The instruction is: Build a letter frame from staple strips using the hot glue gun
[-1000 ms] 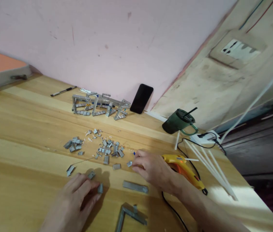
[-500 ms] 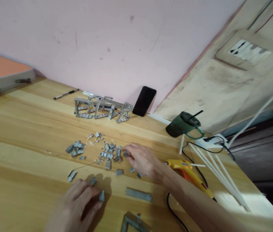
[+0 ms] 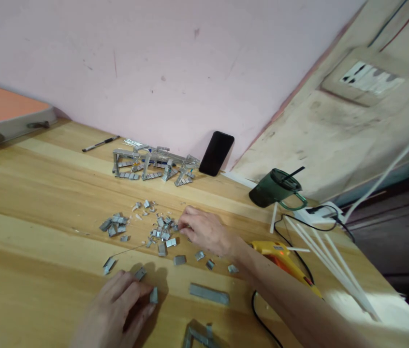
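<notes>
Near the front of the table, my left hand (image 3: 117, 307) is closed, pinching a small grey folded piece (image 3: 153, 295) between thumb and fingertips. Another grey piece (image 3: 140, 273) lies just beyond its knuckles. My right hand (image 3: 204, 231) reaches to the right edge of a loose pile of small grey pieces (image 3: 161, 231). Its fingers are bent together, and whatever is between the tips is hidden. Several single grey pieces, such as one flat piece (image 3: 180, 260), lie between the hands. A longer grey strip (image 3: 209, 293) and a grey angled frame (image 3: 200, 334) lie nearer to me.
A yellow glue gun (image 3: 273, 249) with its black cord lies right of my right forearm, beside white glue sticks (image 3: 331, 261). Behind are a green mug (image 3: 275, 187), a phone (image 3: 216, 153) against the wall, grey frame structures (image 3: 153, 164) and a pen (image 3: 100, 143).
My right hand has shifted slightly left, further into the pile, and a piece at the pile's right side has moved. The left hand keeps its pinch, almost still.
</notes>
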Tool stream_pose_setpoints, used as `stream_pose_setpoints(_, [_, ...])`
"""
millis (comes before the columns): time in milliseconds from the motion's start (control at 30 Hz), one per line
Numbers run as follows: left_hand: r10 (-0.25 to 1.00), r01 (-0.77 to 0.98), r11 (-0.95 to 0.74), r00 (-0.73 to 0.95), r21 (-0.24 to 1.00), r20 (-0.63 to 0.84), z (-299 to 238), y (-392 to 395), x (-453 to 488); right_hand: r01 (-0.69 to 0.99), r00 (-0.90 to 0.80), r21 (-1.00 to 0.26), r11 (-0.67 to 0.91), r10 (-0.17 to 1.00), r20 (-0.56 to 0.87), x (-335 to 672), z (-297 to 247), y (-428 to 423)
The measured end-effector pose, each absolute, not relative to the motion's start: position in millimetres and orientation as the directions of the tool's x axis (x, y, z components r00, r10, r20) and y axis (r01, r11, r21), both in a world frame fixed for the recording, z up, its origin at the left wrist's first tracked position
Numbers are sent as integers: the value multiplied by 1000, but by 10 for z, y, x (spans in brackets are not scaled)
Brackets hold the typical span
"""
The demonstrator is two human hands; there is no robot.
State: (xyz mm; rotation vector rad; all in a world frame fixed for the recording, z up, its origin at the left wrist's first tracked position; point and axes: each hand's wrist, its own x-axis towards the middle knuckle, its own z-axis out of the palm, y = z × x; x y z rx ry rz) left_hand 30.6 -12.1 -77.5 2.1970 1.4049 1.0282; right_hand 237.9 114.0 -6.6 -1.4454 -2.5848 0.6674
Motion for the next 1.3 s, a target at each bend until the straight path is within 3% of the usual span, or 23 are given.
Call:
stream_pose_setpoints(200, [859, 636, -504, 297, 585, 417, -766, -116, 286, 624, -484, -758, 187, 855, -188, 2505, -93, 1129])
stream_pose_setpoints(367, [859, 630, -505, 304, 590, 411, -751, -118, 297, 403, -506, -914, -36, 824, -256, 2564, -54, 982])
stream_pose_setpoints(733, [866, 612, -492, 273, 619, 419, -705, -123, 316, 115, -547, -932, -344, 762, -348, 2561, 32, 782])
stream_pose_setpoints(1000, [883, 614, -463, 259, 639, 391, -709, -125, 324, 39, -561, -911, -410, 746, -359, 2490, -92, 677])
stream_pose_setpoints(1300, [860, 612, -502, 279, 611, 427, -605, -101, 325, 26, -498, -939, -343, 810, -310, 2569, 31, 677])
